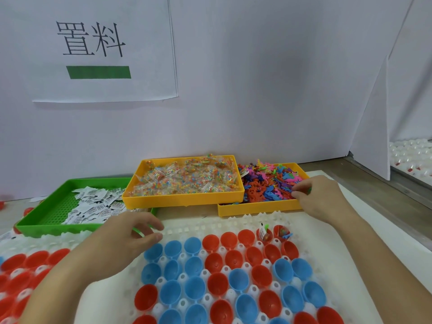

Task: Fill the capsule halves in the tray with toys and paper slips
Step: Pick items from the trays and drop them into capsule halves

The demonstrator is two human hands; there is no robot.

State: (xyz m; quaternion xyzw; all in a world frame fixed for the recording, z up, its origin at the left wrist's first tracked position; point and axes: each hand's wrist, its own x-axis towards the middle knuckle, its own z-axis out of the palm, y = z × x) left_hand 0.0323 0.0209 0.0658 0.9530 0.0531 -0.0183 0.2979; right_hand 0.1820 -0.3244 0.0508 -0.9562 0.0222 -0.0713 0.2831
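Right now we have our right hand (320,197) at the right middle of the frame, reaching into the yellow bin of flat rubbery toys (268,188). Its fingertips are curled together at the near right corner of that heap, and a sliver of green shows between them, so we judge we are pinching one toy, though most of it is hidden by the fingers.

Our left hand (126,237) sits lower and left of centre, fingers loosely bent and holding nothing, hovering over the far edge of the white capsule tray (210,226), just in front of the green bin of paper slips (93,204).

The relation that matters: the empty red and blue capsule halves (233,265) lie below the right hand in the frame, nearer to us. Only two halves look filled, at the right end of the top row (273,233), almost straight beneath the right hand. The next empty red half (246,237) sits just left of those, so the toy should travel down and slightly left.

The right hand is clearly the nearer one for that drop. The left is better placed for the slips, which lie up and left of it. Between the two sits the yellow bin of bead packets (184,178).
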